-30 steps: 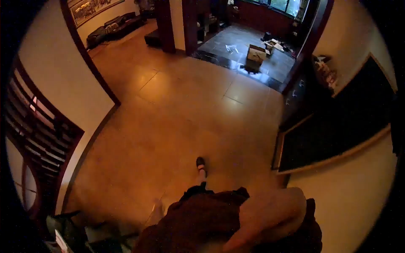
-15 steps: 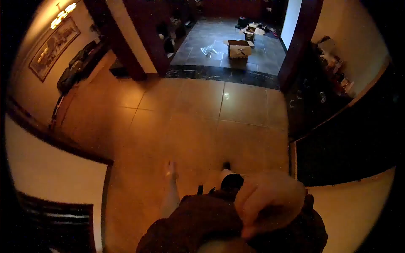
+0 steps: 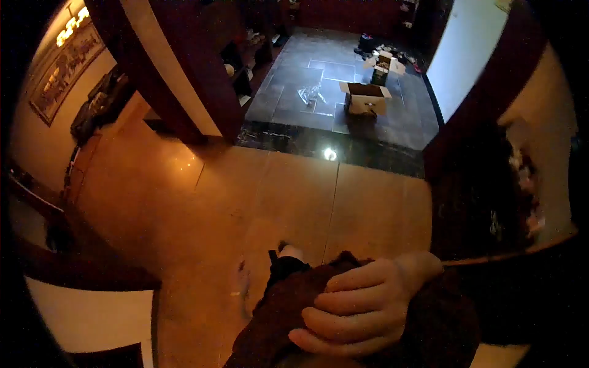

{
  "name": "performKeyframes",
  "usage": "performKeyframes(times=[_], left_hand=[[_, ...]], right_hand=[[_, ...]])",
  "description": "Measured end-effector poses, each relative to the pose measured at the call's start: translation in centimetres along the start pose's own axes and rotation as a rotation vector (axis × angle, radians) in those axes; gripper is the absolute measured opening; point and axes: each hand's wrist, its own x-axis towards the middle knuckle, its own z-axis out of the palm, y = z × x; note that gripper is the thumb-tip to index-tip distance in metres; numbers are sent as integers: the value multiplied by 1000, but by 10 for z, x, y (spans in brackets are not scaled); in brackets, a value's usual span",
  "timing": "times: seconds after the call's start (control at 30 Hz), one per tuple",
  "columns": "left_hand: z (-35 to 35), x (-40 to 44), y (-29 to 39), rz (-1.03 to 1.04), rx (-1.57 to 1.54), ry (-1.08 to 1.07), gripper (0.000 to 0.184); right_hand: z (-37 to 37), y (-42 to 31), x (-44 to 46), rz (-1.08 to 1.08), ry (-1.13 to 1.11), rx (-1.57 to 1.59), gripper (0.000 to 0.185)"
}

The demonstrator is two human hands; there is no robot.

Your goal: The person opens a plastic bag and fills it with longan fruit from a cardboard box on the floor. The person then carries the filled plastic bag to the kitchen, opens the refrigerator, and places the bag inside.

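Observation:
My right hand (image 3: 359,310) is in front of my body, low in the view and right of centre. Its fingers point left, side by side with small gaps, slightly bent over the dark brown clothing (image 3: 279,325). I see the back of the hand; the thumb and palm are hidden, and no held object shows. Below it, a dim skin-toned patch at the bottom edge is too unclear to name. My left hand cannot be made out. A foot (image 3: 242,279), blurred, is on the tan tiled floor (image 3: 202,227).
Ahead, past a dark threshold strip (image 3: 380,153), open cardboard boxes (image 3: 365,98) and clear plastic (image 3: 311,95) lie on grey tiles. A pillar (image 3: 178,67) stands left of the opening, and a dark cabinet (image 3: 469,208) is at the right. A low wall (image 3: 92,313) is at lower left.
The boxes and threshold appear nearer, and the lattice at the left has left the view. My right hand has turned, so its fingers now show. The feet have changed position.

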Motion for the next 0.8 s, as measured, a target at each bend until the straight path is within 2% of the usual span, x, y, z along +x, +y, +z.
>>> performKeyframes(times=[0.13,0.27,0.33,0.4,0.47,0.5,0.6,0.63,0.67,0.7,0.77,0.8], left_hand=[[-30,75,-107,-270,-76,110,12],[-131,171,-202,-516,-35,288,14],[-197,251,-221,-496,20,376,16],[-263,355,-221,-351,105,448,18],[-316,464,-208,-137,185,529,20],[-340,518,-196,-26,214,579,21],[-393,652,-165,209,246,744,30],[-401,692,-160,271,241,815,34],[-405,729,-173,209,124,844,34],[-408,760,-187,142,13,864,34],[-419,816,-179,-129,-95,719,26],[-412,839,-189,-114,-50,683,22]], right_hand=[[30,136,-17,12,162,-63,13],[52,284,1,1,201,-70,15],[41,360,15,-7,104,-56,20],[16,425,14,44,-127,3,34],[13,485,-4,209,112,-204,12],[13,515,-25,298,189,-316,7],[-8,595,-116,606,301,-611,12],[-16,618,-138,776,372,-679,14],[-25,641,-159,953,433,-734,17],[-29,663,-170,1218,555,-750,20],[-47,727,-196,1363,698,-796,24],[-56,756,-194,1413,731,-775,26]])
